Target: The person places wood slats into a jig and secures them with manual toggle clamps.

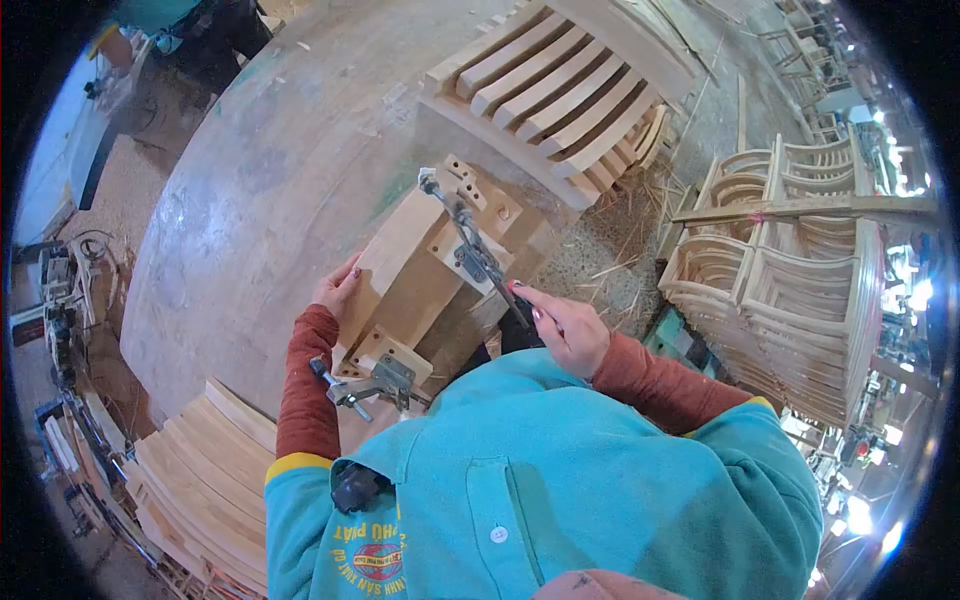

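A pale curved wooden board (395,240) lies in a wooden jig (445,312) at the table's edge. My left hand (338,288) grips the board's outer edge, fingers against the wood. A metal toggle clamp (470,240) reaches across the jig's far end, its tip by the board. My right hand (570,332) is closed at the near end of this clamp's handle, partly hiding it. At the jig's near end sits a second toggle clamp (385,380), touched by neither hand. Small holed wooden blocks (462,180) are fixed on the jig.
Curved slats (550,85) are stacked at the table's far right; more curved boards (205,470) are piled at lower left. A large rack of curved pieces (780,270) stands right. Another person's arm (112,48) shows at upper left. Wood shavings (620,240) litter the floor.
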`<action>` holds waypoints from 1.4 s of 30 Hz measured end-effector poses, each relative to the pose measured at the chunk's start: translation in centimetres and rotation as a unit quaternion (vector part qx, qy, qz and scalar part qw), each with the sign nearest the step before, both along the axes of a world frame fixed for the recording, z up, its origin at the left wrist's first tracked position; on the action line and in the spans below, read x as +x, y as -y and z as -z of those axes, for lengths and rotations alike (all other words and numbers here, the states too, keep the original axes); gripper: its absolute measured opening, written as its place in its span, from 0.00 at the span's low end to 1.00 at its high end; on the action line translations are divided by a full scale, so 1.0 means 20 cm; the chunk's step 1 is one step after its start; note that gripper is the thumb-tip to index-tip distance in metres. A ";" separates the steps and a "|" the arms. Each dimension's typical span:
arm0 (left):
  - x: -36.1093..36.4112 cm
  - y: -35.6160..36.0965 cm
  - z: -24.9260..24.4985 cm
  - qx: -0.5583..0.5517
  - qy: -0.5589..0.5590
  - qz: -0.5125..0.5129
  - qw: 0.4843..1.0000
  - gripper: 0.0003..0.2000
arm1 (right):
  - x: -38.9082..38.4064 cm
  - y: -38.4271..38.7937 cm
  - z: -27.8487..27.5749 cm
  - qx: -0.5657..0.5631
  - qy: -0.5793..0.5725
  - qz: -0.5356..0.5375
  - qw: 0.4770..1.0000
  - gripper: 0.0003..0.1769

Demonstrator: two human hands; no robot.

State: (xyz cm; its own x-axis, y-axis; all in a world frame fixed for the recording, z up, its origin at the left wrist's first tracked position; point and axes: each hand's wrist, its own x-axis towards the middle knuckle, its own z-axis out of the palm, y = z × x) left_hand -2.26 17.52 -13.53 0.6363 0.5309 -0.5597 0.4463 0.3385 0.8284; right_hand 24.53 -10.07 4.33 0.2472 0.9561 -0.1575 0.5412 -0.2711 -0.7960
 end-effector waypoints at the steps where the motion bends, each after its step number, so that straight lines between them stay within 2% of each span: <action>1: 0.00 -0.01 0.00 0.002 0.002 0.002 1.000 0.21 | 0.01 0.04 0.04 0.005 -0.001 -0.005 1.000 0.22; 4: -0.01 -0.01 0.05 0.003 0.007 0.003 1.000 0.21 | -0.02 0.08 0.17 0.031 -0.033 0.003 0.999 0.27; 7: -0.02 0.00 0.06 0.008 0.017 -0.005 1.000 0.21 | -0.01 0.11 0.38 -0.138 -0.113 0.019 0.984 0.32; 10: -0.01 0.01 0.04 0.006 0.024 -0.014 1.000 0.21 | 0.00 0.08 0.53 0.013 0.145 -0.026 0.989 0.37; 13: 0.00 -0.01 0.02 0.008 0.018 -0.006 1.000 0.21 | -0.04 -0.01 0.58 -0.110 -0.026 0.076 0.991 0.42; 14: -0.02 -0.02 0.07 0.024 0.019 -0.006 1.000 0.21 | -0.03 -0.09 0.48 -0.174 -0.063 0.047 0.982 0.43; 15: -0.02 -0.01 0.09 0.038 0.018 -0.006 0.999 0.22 | -0.02 -0.12 0.49 -0.164 -0.064 0.054 0.983 0.42; 17: -0.05 -0.01 0.11 -0.022 0.018 -0.020 0.999 0.22 | -0.04 -0.08 0.53 -0.157 -0.071 0.077 0.982 0.40; 18: -0.03 -0.01 0.11 -0.048 0.020 -0.028 0.998 0.22 | -0.04 -0.08 0.58 -0.154 -0.037 0.084 0.984 0.39; 21: -0.03 -0.02 0.11 0.035 0.024 -0.005 0.999 0.22 | -0.03 -0.07 0.67 -0.119 -0.106 0.054 0.986 0.39; 23: -0.12 -0.06 0.18 0.100 0.106 -0.124 0.982 0.21 | -0.02 -0.06 0.71 -0.145 -0.188 0.071 0.969 0.40; 25: -0.26 -0.06 0.24 0.173 0.184 -0.257 0.933 0.19 | 0.00 -0.05 0.79 -0.138 -0.273 0.098 0.947 0.40; 26: -0.36 -0.01 0.17 0.151 0.149 -0.336 0.918 0.19 | 0.00 -0.06 0.78 -0.138 -0.315 0.108 0.933 0.38; 28: -0.64 0.20 -0.13 0.102 0.078 -0.497 0.858 0.20 | -0.01 -0.09 0.74 -0.154 -0.397 0.122 0.896 0.35; 30: -0.69 0.54 -0.50 -0.062 -0.048 -0.437 0.896 0.26 | -0.01 -0.09 0.79 -0.186 -0.437 0.135 0.870 0.28; 31: -0.66 0.70 -0.64 -0.132 -0.055 -0.375 0.916 0.29 | -0.01 -0.11 0.81 -0.200 -0.456 0.147 0.855 0.24; 32: -0.59 0.84 -0.75 -0.204 -0.059 -0.306 0.928 0.32 | -0.02 -0.13 0.77 -0.184 -0.460 0.131 0.859 0.10; 34: -0.30 1.06 -0.97 -0.221 -0.072 -0.317 0.919 0.30 | -0.07 -0.19 0.76 -0.197 -0.452 0.122 0.861 0.09; 37: -0.17 1.13 -0.84 -0.093 0.042 -0.473 0.875 0.28 | -0.16 -0.35 0.73 -0.213 -0.431 0.112 0.870 0.08; 40: -0.18 1.15 -0.72 0.010 -0.037 -0.548 0.836 0.24 | -0.20 -0.39 0.80 -0.216 -0.441 0.112 0.864 0.08; 42: -0.21 1.09 -0.82 -0.055 -0.010 -0.569 0.820 0.21 | -0.19 -0.40 0.85 -0.192 -0.433 0.085 0.876 0.11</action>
